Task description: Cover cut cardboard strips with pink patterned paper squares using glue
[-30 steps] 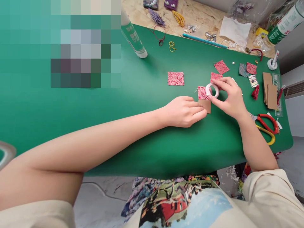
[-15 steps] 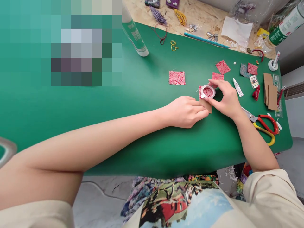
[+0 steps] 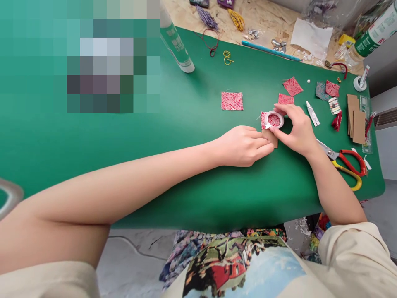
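Clearance around the cardboard (image 3: 273, 138)

Right hand (image 3: 297, 129) is clamping the tape roll (image 3: 281, 120) over the cloth (image 3: 264, 119) at the cardboard's far edge. Left hand (image 3: 243, 145) is resting, fingers together, on the cardboard. Open table (image 3: 186, 111) is extending leftward.

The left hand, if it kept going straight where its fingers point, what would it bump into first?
Probably the right hand, near its wrist, just past the brown card that the left hand lies partly over. Heights are hard to judge here, so it might slip underneath instead.
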`<state>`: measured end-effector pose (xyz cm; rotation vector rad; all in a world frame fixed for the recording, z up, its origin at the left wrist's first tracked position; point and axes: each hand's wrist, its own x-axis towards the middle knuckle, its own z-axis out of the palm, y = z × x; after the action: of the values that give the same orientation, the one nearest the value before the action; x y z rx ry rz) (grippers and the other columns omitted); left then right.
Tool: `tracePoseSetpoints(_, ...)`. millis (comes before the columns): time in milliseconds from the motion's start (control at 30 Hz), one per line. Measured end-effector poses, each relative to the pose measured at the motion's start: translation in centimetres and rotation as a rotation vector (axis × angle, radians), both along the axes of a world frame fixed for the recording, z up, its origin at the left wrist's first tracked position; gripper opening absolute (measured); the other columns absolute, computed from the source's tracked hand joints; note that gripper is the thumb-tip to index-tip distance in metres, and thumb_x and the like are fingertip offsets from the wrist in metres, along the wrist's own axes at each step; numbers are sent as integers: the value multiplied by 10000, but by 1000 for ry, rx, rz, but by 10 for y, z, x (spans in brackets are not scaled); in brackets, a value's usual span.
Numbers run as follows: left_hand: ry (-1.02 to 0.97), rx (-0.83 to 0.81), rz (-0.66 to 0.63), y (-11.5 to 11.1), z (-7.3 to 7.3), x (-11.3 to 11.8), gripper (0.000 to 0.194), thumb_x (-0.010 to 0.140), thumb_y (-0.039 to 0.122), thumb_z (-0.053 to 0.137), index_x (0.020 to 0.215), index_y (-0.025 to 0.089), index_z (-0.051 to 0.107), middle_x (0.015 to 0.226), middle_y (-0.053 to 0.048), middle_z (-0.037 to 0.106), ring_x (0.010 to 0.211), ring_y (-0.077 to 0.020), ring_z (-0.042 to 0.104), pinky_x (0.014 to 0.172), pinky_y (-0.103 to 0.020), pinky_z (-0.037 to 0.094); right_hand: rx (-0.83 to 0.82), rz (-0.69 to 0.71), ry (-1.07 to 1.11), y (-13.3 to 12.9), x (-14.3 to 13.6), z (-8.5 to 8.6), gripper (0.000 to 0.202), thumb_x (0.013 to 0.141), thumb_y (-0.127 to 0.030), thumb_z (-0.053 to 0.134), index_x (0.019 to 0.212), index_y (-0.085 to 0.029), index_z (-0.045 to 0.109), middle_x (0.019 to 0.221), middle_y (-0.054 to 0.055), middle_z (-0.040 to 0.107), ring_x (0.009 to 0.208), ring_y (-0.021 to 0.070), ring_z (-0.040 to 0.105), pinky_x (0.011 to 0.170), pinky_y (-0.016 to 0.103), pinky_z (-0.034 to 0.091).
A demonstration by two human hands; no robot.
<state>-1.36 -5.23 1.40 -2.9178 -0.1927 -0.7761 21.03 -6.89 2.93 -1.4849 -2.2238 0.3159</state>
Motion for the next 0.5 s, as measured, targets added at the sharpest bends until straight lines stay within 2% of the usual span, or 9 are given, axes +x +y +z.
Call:
tracePoseSetpoints(233,-40,63,5,0,0,0,372,1028,89,345,872,186,668,807,-10,773,672,-122,668,600,-282,465,38,0,-2,0,2,-2,471,883,-354,590,1326,-192,579,1223,143,708,1118,316,655,988,502,512)
tracePoseSetpoints(500,-138,82,-11,0,0,2,353,1018,85,375,811,174,646,793,-17,772,651,-113,672,584,-269,472,119,25,70,1,10,-10,518,815,-297,658,1318,-239,552,1143,103,701,1034,308,663,919,496,536)
